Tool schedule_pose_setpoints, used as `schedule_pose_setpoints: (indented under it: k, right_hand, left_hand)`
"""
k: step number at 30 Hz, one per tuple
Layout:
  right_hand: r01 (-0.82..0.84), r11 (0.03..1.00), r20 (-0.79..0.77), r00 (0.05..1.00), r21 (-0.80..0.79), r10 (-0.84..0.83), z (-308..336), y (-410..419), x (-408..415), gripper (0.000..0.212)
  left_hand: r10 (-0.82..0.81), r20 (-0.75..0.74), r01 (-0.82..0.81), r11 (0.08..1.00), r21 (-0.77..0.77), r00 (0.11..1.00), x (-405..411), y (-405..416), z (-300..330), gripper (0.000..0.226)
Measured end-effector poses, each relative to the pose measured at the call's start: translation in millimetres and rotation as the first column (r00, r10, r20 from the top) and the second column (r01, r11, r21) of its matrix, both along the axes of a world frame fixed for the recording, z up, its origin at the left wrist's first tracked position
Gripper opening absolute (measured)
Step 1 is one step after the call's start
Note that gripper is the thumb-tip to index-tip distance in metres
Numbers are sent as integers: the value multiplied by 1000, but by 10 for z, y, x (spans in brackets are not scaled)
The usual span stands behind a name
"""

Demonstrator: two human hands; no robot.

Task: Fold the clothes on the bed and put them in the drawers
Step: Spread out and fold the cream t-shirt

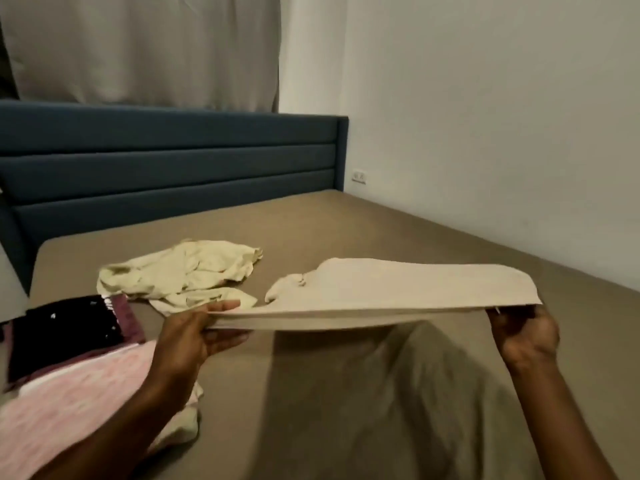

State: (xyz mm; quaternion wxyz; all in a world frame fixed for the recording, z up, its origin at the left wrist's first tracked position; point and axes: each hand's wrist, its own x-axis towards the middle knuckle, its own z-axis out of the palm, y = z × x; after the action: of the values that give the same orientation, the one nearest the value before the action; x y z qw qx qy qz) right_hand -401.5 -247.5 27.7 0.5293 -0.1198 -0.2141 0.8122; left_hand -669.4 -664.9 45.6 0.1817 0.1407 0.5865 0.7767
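A beige folded garment [398,289] hangs flat in the air above the bed [346,393], stretched between both hands. My left hand [204,330] pinches its left end, thumb on top and fingers underneath. My right hand [523,334] grips its right end from below. A crumpled pale yellow garment [180,271] lies on the bed behind my left hand. At the left edge sit a pink garment [69,393] and a black one [65,330] on a maroon piece [130,317].
A dark blue padded headboard [166,168] runs across the back, with a grey curtain [138,46] above it. A white wall [485,133] borders the bed on the right, with a socket [359,176] low down. The brown sheet lies bare under the held garment.
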Motion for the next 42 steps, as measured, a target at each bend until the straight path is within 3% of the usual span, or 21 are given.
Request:
schedule_pose_setpoints:
  k: [2,5,6,8,9,11,14,19,22,28,30,32,35,37,39,42]
  right_hand:
    - [42,995,50,998,-94,-38,-506,-221,357,58]
    - [106,980,189,979,-171,-73,-1194,-512,846,94]
    - [149,974,227,968,-168,-109,-1381,-636,1004,88]
    - [193,977,341,928,-93,-150,-1650,-869,1208,41]
    - [235,970,425,885,-58,-189,-1772,-971,1269,25]
    - [310,949,646,713,61,-274,-2001,-1107,1416,40]
    - [182,932,804,470,314,-363,-2169,-1212,1628,34]
    - [-85,939,914,273,333,-300,-2297,-1123,1774,43]
    - [-72,928,917,198,366,-346,-2354,-1046,1773,45]
    - [-85,906,894,227,415,-388,-2258,-1149,1751,44]
    - [-40,919,907,183,392,-379,-2264,-1110,1707,32]
    - [-19,930,923,133,366,-361,-2295,-1046,1656,22]
    - [-5,958,954,91,288,-286,-2326,-922,1580,21]
    - [-24,980,962,197,197,-189,-2306,-799,1499,26]
    - [-87,991,959,274,97,-70,-2193,-664,1356,29]
    - [-104,994,912,402,-44,82,-1958,-324,972,22]
  left_hand:
    - [-59,25,62,988,-138,998,261,-214,-408,38]
    - [-141,84,161,929,-333,986,573,-466,-968,38]
    - [-165,119,198,898,-392,979,687,-531,-1139,38]
    - [-177,156,232,842,-488,972,825,-608,-1415,37]
    - [-182,152,236,813,-532,971,858,-627,-1527,37]
    - [-189,135,232,755,-613,973,920,-681,-1695,36]
    - [-181,115,209,677,-706,977,891,-717,-1855,37]
    - [-219,115,220,549,-807,969,879,-692,-1902,37]
    - [-233,78,188,503,-843,969,911,-666,-1902,26]
    - [-287,7,138,437,-889,958,867,-666,-1900,13]
    - [-351,-67,71,366,-928,934,884,-657,-1875,27]
    - [-322,-54,84,401,-912,945,928,-616,-1801,51]
    - [-41,203,185,612,-769,978,853,-513,-1738,61]
    - [75,365,215,691,-690,928,697,-459,-1772,53]
    - [43,498,351,658,-666,866,536,-405,-1839,28]
    - [-11,668,560,554,-615,744,209,-249,-1842,46]
